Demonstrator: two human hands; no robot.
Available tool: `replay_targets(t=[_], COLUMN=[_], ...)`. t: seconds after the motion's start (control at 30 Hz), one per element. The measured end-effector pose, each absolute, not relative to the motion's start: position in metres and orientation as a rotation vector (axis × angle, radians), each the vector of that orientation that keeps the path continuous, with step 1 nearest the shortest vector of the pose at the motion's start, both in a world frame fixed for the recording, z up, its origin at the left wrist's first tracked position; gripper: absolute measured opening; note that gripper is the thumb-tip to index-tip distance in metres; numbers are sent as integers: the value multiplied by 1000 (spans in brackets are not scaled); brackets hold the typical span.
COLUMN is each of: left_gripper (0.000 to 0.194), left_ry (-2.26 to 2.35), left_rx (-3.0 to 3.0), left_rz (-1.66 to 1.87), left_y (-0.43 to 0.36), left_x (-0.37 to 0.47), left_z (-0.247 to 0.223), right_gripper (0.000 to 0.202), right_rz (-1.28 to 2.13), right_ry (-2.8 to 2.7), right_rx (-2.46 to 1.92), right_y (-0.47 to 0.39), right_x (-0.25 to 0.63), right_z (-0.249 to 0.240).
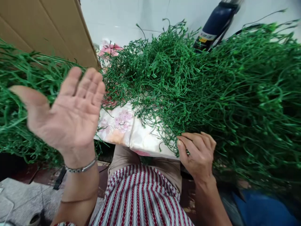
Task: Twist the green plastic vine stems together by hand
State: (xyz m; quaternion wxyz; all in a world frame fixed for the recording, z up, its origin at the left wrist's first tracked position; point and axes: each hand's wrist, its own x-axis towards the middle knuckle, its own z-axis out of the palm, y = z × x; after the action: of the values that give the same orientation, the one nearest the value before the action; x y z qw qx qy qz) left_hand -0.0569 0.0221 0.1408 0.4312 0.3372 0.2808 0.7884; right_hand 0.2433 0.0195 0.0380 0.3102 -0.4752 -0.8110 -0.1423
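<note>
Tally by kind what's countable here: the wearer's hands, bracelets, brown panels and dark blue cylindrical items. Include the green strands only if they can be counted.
Hands, left hand and right hand: 2
Bracelet: 1
Brown panel: 1
Dark blue cylindrical item: 1
Green strands: too tangled to count
Total counted: 5

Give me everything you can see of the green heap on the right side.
The green heap is a loose tangle of thin, bending strands, many with small knobbly or forked tips; whether they are plant or plastic is unclear. It spreads from mid-table to the picture's right edge, denser rightward and thinning to stray strands over the flowered cover. A dark blue bottle shows at its far side. The right hand, fingers curled, is at its near edge; its grip is unclear.
</note>
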Motion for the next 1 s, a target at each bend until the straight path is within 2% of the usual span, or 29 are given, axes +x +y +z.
replay_targets(t=[0.07, 0.27, 0.4, 0.5, 0.57, 0.67, 0.77, 0.9, 1.0], left_gripper=[53, 25, 18, 16, 14, 13, 12, 13, 15], left_ry=[629, 850, 1018, 1086, 1112, 1139, 1144, 1151, 1170], left_rx=[845, 931, 1007, 1101, 1146, 1199, 1254, 1274, 1302], left_rz=[1853, 1381, 1240, 1198, 1204, 1236, 1228, 1208, 1172], left_y=[24, 20, 12, 5, 0, -6, -9, -10, -13], left_x=[-36, 1, 16, 19, 19, 19, 20, 25, 26], left_z=[124, 60, 28, 16, 13, 13, 16, 17, 17], right_gripper=[6, 13, 16, 10, 7, 27, 47, 44, 45], right_rz=[-346, -301, -213, 29, 308, 678, 694, 710, 755], right_ry=[-2139, -2052, -1999, -2075, -2351, -2673, -2599, -2471, -2439], right_rx=[-1253, -1245, -1187, -1074, -1044, -1395, -1695, -1957, -2009], right_y=[18, 8, -16, -43, -58, -67, -56, -27, -10], right_x=[246, 262, 271, 271, 267, 265, 268, 274, 274], right_z=[36, 31, 28, 10, -14, -61, -105, -145, -156])
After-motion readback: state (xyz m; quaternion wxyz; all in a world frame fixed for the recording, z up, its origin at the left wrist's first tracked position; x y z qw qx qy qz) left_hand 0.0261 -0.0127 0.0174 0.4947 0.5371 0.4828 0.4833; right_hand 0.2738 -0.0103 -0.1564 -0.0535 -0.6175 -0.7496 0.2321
